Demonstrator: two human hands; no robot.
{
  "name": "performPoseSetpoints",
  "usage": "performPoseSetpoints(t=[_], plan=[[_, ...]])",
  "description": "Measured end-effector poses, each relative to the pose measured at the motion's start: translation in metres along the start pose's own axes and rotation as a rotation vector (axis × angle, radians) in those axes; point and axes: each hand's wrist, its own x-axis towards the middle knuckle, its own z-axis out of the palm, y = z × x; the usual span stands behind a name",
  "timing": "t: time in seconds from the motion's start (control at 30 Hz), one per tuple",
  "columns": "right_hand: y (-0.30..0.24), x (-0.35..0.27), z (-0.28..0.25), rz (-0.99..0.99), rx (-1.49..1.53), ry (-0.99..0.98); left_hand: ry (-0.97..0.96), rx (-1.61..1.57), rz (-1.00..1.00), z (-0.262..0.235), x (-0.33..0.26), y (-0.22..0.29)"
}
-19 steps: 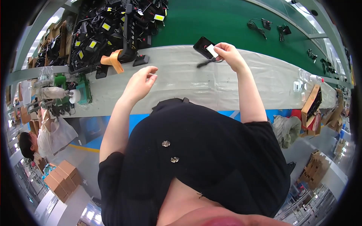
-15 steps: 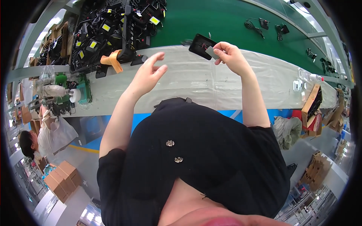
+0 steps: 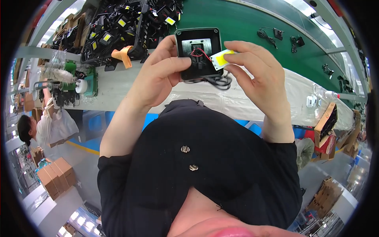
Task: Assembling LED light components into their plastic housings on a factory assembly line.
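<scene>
Raised over the bench, a black rectangular housing (image 3: 203, 68) tilts its open inside toward me. My left hand (image 3: 160, 73) grips its left side, with the thumb reaching over the edge into it. Pinched in the fingers of my right hand (image 3: 258, 73) is a white LED plate (image 3: 222, 59) with a yellow rectangle, just at the housing's right edge. Red wires (image 3: 201, 53) run from the plate into the housing, where a silvery metal surface shows. A black cable (image 3: 219, 82) hangs in loops below the housing.
A black crate (image 3: 138, 43) heaped with black lamps and cables stands at the far left, an orange strip (image 3: 123, 56) on its corner. Several cabled parts (image 3: 268, 34) lie on the green surface (image 3: 233, 23). Another person (image 3: 53, 126) is at the left. A cardboard box (image 3: 325, 122) stands right.
My left hand has come right and taken hold of the housing. The housing has been raised nearer to me. My right hand has turned the plate, so its yellow face now shows.
</scene>
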Motion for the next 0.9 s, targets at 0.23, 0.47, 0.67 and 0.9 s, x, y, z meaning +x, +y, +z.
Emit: performPoseSetpoints(t=[0.23,0.47,0.67,0.9], plan=[[-0.017,0.013,-0.006,-0.117,0.022,0.036,0.176,0.105,0.167,0.017,-0.02,0.007],[-0.029,0.022,0.002,-0.224,0.086,0.106,0.377,0.116,0.341,0.023,-0.021,-0.002],[-0.027,0.022,0.015,-0.296,0.059,0.195,0.431,0.342,0.478,0.026,-0.018,-0.009],[-0.028,0.02,0.006,-0.345,-0.03,0.116,0.334,-0.021,0.283,0.027,-0.016,0.003]])
